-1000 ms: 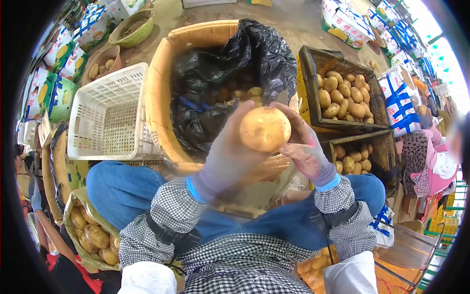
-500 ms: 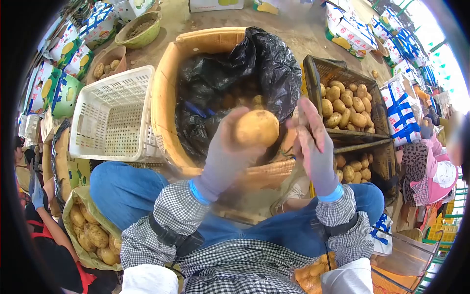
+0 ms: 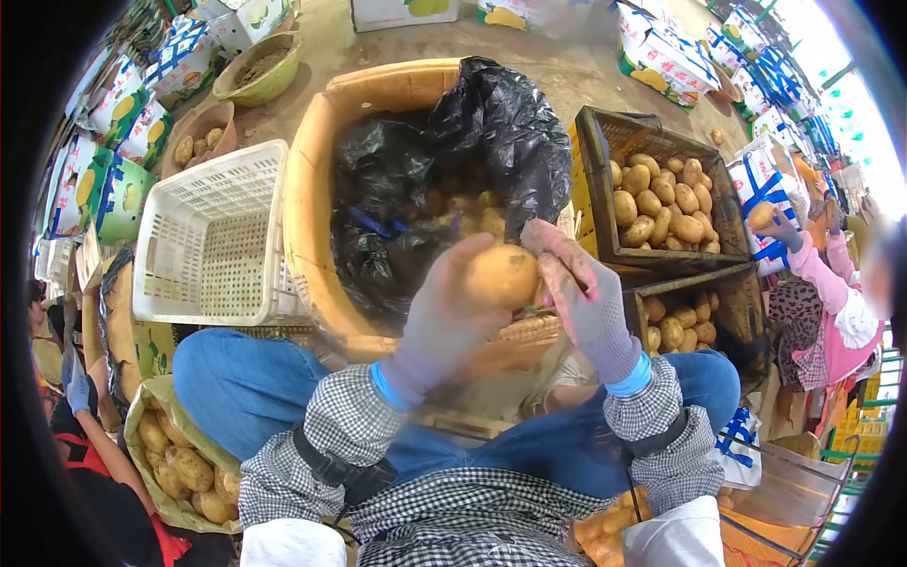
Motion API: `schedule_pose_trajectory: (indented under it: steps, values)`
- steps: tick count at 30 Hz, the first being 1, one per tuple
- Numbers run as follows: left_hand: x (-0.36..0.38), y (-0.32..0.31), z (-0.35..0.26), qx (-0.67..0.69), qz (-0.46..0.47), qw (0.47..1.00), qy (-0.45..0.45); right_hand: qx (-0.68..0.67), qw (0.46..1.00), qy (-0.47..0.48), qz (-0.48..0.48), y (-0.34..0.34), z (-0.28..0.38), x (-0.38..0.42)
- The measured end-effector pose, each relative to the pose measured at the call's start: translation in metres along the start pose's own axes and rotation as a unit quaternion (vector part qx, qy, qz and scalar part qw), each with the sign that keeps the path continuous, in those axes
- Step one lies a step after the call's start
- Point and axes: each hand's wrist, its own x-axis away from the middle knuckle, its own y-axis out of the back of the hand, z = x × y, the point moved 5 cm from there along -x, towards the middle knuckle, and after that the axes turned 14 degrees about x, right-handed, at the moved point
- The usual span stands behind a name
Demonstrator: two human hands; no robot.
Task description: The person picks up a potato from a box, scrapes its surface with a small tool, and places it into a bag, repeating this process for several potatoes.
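My left hand (image 3: 439, 317), in a grey glove, is closed around a large potato (image 3: 503, 277) above a box lined with a black plastic bag (image 3: 510, 123). My right hand (image 3: 586, 293), gloved and dirt-stained, is at the potato's right side with its fingers stretched out and slightly bent. Its fingertips touch or nearly touch the potato; exact contact is hard to see. Inside the bag, below my hands, lie several potatoes (image 3: 458, 203), partly in shadow.
A white plastic basket (image 3: 156, 274) stands left of the box. At right are two dark crates (image 3: 590, 156) with potatoes. A sack of potatoes (image 3: 179, 472) sits by my left knee. A co-worker in pink (image 3: 836, 302) holds a potato at far right. Printed cartons (image 3: 666, 57) stand behind.
My right hand has moved left and down to the potato, its fingers bending slightly. The potato in my left hand has shifted slightly down. The co-worker at right has raised a hand with a potato.
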Motion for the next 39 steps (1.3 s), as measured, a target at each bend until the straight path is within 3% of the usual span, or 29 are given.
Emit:
schedule_pose_trajectory:
  steps: [5,7,9,10,13,15,16,19,21,23,25,28,31,32,35,37,39]
  values:
    - [0.002,-0.003,0.003,0.036,-0.017,0.999,0.021,-0.053,0.995,-0.081,0.003,-0.010,0.009,0.004]
    - [0.002,-0.001,0.006,0.006,-0.034,0.999,0.013,0.065,0.997,0.037,0.033,-0.020,0.014,0.012]
    - [0.002,0.005,0.001,-0.156,-0.034,0.982,-0.096,0.110,0.991,0.075,0.034,-0.027,0.014,0.017]
    - [0.003,0.006,-0.002,-0.237,-0.033,0.960,-0.147,0.095,0.994,0.050,0.020,-0.029,0.012,0.018]
    - [0.008,0.000,-0.013,-0.396,-0.013,0.894,-0.210,0.111,0.993,0.043,-0.010,-0.023,0.026,0.014]
    - [0.005,0.000,-0.014,-0.408,0.006,0.886,-0.221,0.166,0.981,0.095,-0.014,-0.022,0.025,0.018]
    - [0.005,0.000,-0.013,-0.414,0.014,0.882,-0.225,0.226,0.971,0.066,0.047,-0.028,0.015,0.021]
    - [0.005,-0.002,-0.016,-0.425,0.022,0.879,-0.214,0.174,0.976,0.129,-0.008,-0.025,0.021,0.020]
    - [0.006,-0.006,-0.017,-0.429,0.016,0.873,-0.232,0.136,0.988,0.071,-0.016,-0.019,0.020,0.017]
    - [0.003,-0.008,-0.019,-0.424,0.015,0.870,-0.251,0.146,0.979,0.137,-0.032,-0.021,0.026,0.019]
    - [0.003,-0.004,-0.020,-0.414,0.023,0.872,-0.260,0.161,0.977,0.140,-0.003,-0.024,0.014,0.019]
    - [0.004,-0.009,-0.024,-0.449,0.018,0.864,-0.230,-0.027,0.994,-0.106,-0.018,-0.014,0.012,0.011]
    - [0.002,-0.008,-0.018,-0.461,0.029,0.851,-0.251,0.107,0.993,-0.057,0.012,-0.019,0.012,0.012]
    - [0.000,-0.006,-0.017,-0.462,0.033,0.850,-0.251,0.127,0.989,0.078,0.000,-0.021,0.030,0.021]
    - [0.001,-0.001,-0.019,-0.451,0.027,0.858,-0.243,0.183,0.979,0.085,0.010,-0.027,0.014,0.024]
    - [0.002,-0.003,-0.020,-0.413,-0.014,0.880,-0.235,0.035,0.999,-0.024,-0.022,-0.012,0.009,0.013]
    - [-0.003,0.010,-0.008,-0.229,-0.037,0.963,-0.138,-0.072,0.984,-0.162,-0.015,0.001,0.010,0.008]
